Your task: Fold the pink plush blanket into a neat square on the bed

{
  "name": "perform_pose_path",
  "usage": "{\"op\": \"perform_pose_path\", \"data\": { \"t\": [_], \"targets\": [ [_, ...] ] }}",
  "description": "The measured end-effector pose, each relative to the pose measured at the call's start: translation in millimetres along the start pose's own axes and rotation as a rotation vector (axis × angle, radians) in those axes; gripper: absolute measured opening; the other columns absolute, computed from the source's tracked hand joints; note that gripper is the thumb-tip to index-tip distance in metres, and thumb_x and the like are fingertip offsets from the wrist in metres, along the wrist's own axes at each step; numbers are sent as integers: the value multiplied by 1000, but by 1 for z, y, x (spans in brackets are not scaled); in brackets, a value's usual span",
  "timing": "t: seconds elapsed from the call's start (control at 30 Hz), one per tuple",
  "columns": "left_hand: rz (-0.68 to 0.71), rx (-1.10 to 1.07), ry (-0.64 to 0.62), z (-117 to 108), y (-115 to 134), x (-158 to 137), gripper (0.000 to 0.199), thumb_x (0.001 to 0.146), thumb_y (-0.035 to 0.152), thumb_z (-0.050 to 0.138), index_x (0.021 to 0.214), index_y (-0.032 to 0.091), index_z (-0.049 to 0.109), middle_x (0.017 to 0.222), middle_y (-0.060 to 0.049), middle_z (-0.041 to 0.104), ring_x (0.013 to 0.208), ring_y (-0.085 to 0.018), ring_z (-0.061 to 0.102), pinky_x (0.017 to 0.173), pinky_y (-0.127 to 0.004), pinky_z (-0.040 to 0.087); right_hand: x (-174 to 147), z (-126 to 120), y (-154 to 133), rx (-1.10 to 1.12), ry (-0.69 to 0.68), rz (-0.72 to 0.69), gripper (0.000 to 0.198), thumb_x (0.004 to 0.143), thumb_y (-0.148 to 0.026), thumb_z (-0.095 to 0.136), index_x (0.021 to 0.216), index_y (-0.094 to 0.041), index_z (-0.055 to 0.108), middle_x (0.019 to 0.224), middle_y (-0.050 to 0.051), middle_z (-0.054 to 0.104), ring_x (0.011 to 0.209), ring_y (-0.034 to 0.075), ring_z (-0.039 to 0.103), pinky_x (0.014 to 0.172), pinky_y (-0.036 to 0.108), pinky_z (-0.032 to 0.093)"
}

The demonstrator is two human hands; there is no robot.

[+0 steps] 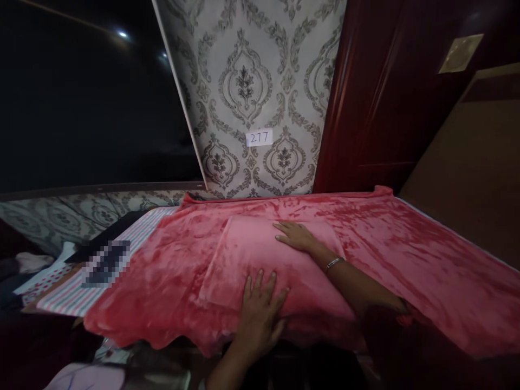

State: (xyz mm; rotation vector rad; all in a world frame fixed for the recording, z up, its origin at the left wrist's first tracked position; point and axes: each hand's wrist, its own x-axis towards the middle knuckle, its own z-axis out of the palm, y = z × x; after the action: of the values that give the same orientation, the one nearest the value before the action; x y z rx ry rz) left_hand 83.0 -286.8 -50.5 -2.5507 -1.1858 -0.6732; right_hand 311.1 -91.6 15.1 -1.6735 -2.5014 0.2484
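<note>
A folded pink plush blanket (244, 254) lies flat on a larger spread-out red-pink plush blanket (162, 281). My left hand (262, 311) rests near its front edge, fingers spread and palm down. Farther back, toward the right, my right hand (294, 235) lies flat on the folded blanket with the fingers stretched to the left. A bracelet (335, 262) circles the right wrist. Neither hand grips anything; both press or rest on the cloth.
A striped cloth (73, 298) shows at the left, with a blurred dark object (106, 264) on it. Behind stand a large dark screen (93, 97), patterned wallpaper with a paper label (259, 137) reading 277, and a dark red door (377, 97). A brown panel (475, 157) rises at right.
</note>
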Motion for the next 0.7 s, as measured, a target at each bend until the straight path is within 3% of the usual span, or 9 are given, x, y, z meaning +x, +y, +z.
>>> {"op": "perform_pose_path", "data": {
  "t": [0.23, 0.37, 0.47, 0.57, 0.7],
  "targets": [
    [-12, -36, -14, 0, 1, 2, 83, 79, 29, 70, 157, 35, 40, 169, -7, 28, 155, -40, 21, 121, -67, 21, -5, 11, -1, -42, 78, -6, 64, 103, -56, 36, 161, -28, 35, 165, 8, 37, 150, 29, 34, 121, 51, 26],
    [-18, -60, -53, -8, 0, 4, 83, 80, 31, 71, 157, 35, 40, 168, -8, 29, 154, -40, 24, 120, -68, 24, -5, 0, -5, -50, 33, 32, 64, 103, -55, 36, 162, -31, 31, 167, 7, 31, 153, 30, 30, 121, 56, 26],
    [-12, -68, -55, -18, -5, 3, 75, 84, 30, 67, 155, 33, 43, 165, -8, 37, 152, -37, 31, 122, -68, 20, -5, -13, -23, -49, -9, 41, 64, 104, -56, 34, 162, -32, 30, 170, 9, 24, 156, 35, 21, 120, 63, 22],
    [-82, -42, -5, -24, -11, -3, 71, 87, 32, 64, 155, 29, 43, 162, -11, 41, 151, -38, 31, 122, -71, 12, -3, -17, -55, -40, -23, -151, 65, 104, -60, 33, 163, -33, 28, 171, 8, 16, 157, 35, 14, 122, 63, 17],
    [-134, -9, 23, -19, -14, -16, 81, 80, 36, 71, 156, 34, 41, 168, -12, 27, 154, -45, 19, 118, -76, 15, 12, -7, -84, -40, -74, -379, 67, 101, -63, 39, 162, -40, 25, 172, 3, 16, 158, 33, 11, 122, 63, 15]
  ]
}}
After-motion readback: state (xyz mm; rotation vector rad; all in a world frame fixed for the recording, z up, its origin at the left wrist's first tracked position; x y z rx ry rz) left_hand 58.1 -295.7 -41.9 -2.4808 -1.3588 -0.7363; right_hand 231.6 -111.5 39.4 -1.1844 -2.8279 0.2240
